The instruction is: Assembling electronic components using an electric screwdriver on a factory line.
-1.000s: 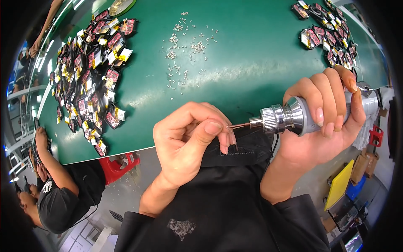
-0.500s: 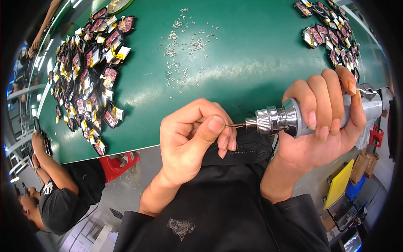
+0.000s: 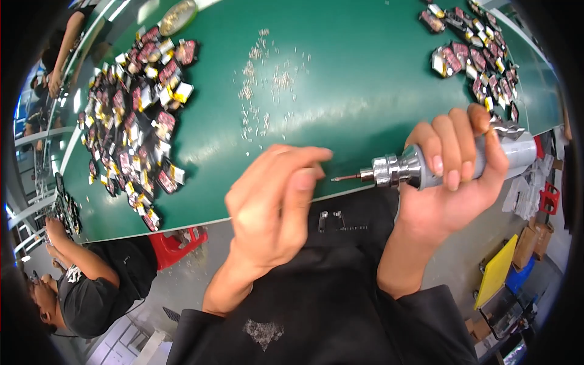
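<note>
My right hand is wrapped round a grey electric screwdriver with a silver collar. Its thin bit points left, toward my left hand. A tiny bright piece shows at the bit's end, too small to name. My left hand is just left of the bit, apart from it, index finger stretched out and thumb apart. Its other fingers are mostly hidden, and I see nothing held in it. Beyond both hands, many small silver screws lie scattered on the green table.
A heap of small black-and-red devices with white and yellow tabs covers the table's left; a similar heap lies at the far right. A shallow dish stands at the far left. Another person sits at the left beside a red stool.
My left hand has come off the screwdriver bit, its thumb and index finger parting. The screwdriver in my right hand has shifted slightly left, and the view has tilted a little.
</note>
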